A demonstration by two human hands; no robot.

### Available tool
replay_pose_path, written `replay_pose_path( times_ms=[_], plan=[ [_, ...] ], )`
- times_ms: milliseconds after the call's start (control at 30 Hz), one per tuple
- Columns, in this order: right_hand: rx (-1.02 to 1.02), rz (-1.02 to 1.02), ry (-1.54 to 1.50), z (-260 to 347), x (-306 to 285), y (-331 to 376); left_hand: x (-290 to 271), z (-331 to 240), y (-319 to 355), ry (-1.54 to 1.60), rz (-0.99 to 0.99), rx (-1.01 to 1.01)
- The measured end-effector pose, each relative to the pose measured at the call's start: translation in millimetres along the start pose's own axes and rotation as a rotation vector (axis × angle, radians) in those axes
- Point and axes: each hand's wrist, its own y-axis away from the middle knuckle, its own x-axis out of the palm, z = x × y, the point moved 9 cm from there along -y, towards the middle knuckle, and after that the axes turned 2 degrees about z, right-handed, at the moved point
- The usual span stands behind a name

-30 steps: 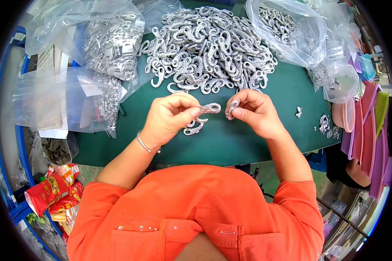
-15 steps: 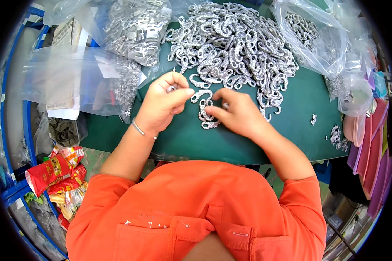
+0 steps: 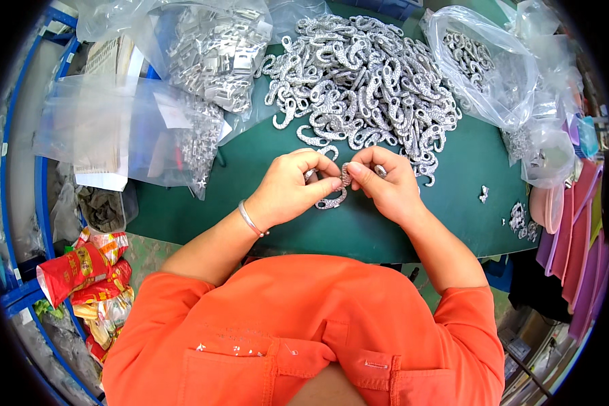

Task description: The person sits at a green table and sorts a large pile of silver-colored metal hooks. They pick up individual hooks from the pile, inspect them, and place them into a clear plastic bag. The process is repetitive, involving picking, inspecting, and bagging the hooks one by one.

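Observation:
Between my two hands is a silver S-shaped hook piece (image 3: 346, 176) with a rough, glittery face. My left hand (image 3: 291, 186) is closed, thumb and forefinger pinching one side of the piece. From the other side, my right hand (image 3: 391, 184) pinches it too, thumb against forefinger. Small shiny bits also show in the curled fingers of both hands, too covered to name. Another hook piece (image 3: 331, 201) lies on the table just under the fingertips, partly hidden. Beyond the hands rises a big pile of the same hook pieces (image 3: 372, 81).
The green table (image 3: 250, 223) curves around me. Clear bags of small metal parts (image 3: 220, 57) stand at the far left, and an open plastic bag of hooks (image 3: 480, 68) at the far right. Small silver bits (image 3: 517, 216) lie near the right edge. Red packets (image 3: 81, 271) sit lower left.
My left hand has come right and nearer to me, my right hand slightly nearer. Their fingertips now meet at one hook piece; before, the hands were apart.

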Motion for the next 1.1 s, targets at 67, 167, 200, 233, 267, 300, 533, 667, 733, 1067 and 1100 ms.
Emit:
replay_pose_path(
  times_ms=[67,167,200,233,267,300,533,667,733,1067,1100],
  plan=[
    [-0.061,-0.033,0.009,-1,-6,1,2,-2,-1,-0.019,0.02,-0.035],
    [-0.111,-0.062,0.08,5,-10,0,4,-1,0,-0.138,-0.027,0.081],
    [-0.117,-0.076,0.107,8,-11,-1,4,-5,2,-0.175,-0.056,0.135],
    [-0.088,-0.094,0.139,7,-12,-1,4,-10,3,-0.212,-0.085,0.188],
    [-0.111,-0.112,0.244,13,-12,-1,4,-16,5,-0.25,-0.112,0.243],
    [-0.133,-0.13,0.348,18,-11,-1,7,-22,7,-0.305,-0.092,0.29],
    [-0.207,-0.107,0.715,33,4,-3,11,-29,13,-0.441,-0.187,0.439],
    [-0.186,0.031,0.431,19,11,-5,4,-26,8,-0.46,-0.205,0.398],
    [-0.09,0.027,0.346,7,8,-7,2,-22,6,-0.443,-0.21,0.387],
    [0.206,0.023,0.052,-7,-13,1,-3,28,-2,0.806,-0.003,-0.156],
    [0.179,0.013,0.041,-4,-13,2,0,27,-2,0.888,0.018,-0.155]
  ],
)
